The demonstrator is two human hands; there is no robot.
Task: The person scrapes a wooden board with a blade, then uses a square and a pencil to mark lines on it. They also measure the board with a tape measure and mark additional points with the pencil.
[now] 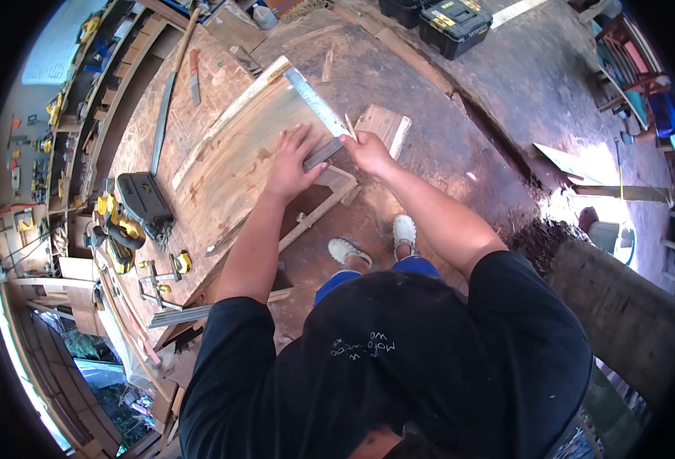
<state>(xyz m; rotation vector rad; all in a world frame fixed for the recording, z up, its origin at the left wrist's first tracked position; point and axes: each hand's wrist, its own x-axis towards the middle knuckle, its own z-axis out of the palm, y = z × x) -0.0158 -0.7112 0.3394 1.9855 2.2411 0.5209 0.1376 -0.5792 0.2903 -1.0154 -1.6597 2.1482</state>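
My left hand [291, 167] lies on a wide wooden board [242, 149], fingers stretched out and thumb spread toward the board's near edge. At the board's right end lies a metal square [314, 102], its long pale blade reaching to the far corner. The square's darker arm [323, 153] runs along the edge beside my left thumb. My right hand [369, 152] is closed in a pinch at the square's corner, with a thin pencil [349, 125] sticking up from the fingers. Part of the square's corner is hidden by my right fingers.
A hand saw [163, 126] and a chisel-like tool [194, 76] lie on the worktable [222, 84]. Yellow-black power tools [119, 229] and clamps [170, 269] stand at left. A wood offcut [384, 130] is past my right hand. A black toolbox [456, 27] sits on the floor.
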